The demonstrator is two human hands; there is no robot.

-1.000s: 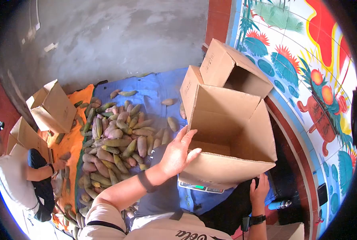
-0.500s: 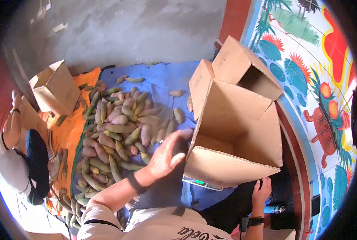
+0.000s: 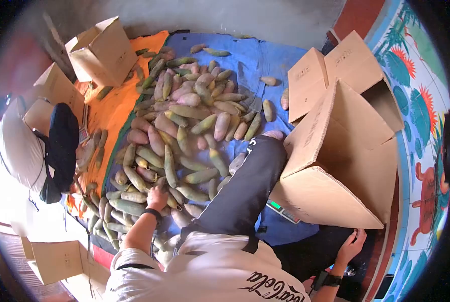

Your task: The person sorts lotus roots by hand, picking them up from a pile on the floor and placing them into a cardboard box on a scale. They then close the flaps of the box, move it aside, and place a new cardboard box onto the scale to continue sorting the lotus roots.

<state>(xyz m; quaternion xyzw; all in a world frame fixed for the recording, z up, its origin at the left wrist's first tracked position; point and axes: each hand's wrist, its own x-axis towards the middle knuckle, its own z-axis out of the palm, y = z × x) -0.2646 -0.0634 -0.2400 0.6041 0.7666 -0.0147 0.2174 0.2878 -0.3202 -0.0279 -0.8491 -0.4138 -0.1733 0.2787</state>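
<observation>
Blue tarp (image 3: 245, 50): vegetables (image 3: 188, 111) heaped; carton (image 3: 330, 199) open, inner walls (image 3: 358, 121) showing.

A loose heap of plump, elongated tubers (image 3: 187, 111), some greenish-brown, others pinkish, lies left of centre, jumbled at many angles; the left hand (image 3: 157, 198) is down among those on its near side. To the right sits an open-topped brown cardboard box (image 3: 330, 196), its near right corner just beside the right hand (image 3: 353, 245).
</observation>
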